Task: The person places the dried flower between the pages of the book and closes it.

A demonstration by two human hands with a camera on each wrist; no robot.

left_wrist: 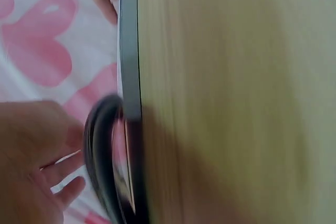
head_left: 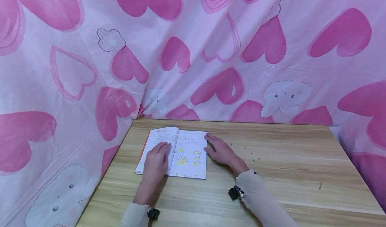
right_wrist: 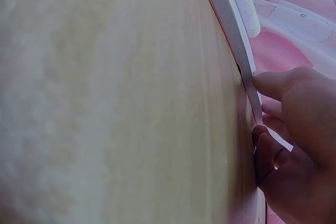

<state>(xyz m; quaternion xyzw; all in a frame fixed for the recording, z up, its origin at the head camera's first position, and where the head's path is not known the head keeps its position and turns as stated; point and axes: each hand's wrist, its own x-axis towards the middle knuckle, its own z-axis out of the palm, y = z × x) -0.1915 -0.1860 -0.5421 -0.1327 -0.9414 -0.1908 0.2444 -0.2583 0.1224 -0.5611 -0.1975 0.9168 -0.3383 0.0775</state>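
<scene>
An open picture book [head_left: 187, 153] with yellow drawings lies on the wooden table [head_left: 271, 166] near the back left corner. My left hand [head_left: 156, 161] rests flat on the left page, fingers straight. My right hand [head_left: 220, 150] lies at the book's right edge, fingers extended along it. In the right wrist view the right hand's fingertips [right_wrist: 265, 85] touch the edge of the book [right_wrist: 236, 40]. The left wrist view shows the left hand [left_wrist: 31, 166] from the side, above the blurred book edge [left_wrist: 128, 51].
A pink heart-print cloth [head_left: 193, 53] hangs behind and to the left of the table, close to the book. Small dark specks [head_left: 253, 158] dot the wood right of the book. A wrist-worn camera [head_left: 235, 192] sits on each sleeve.
</scene>
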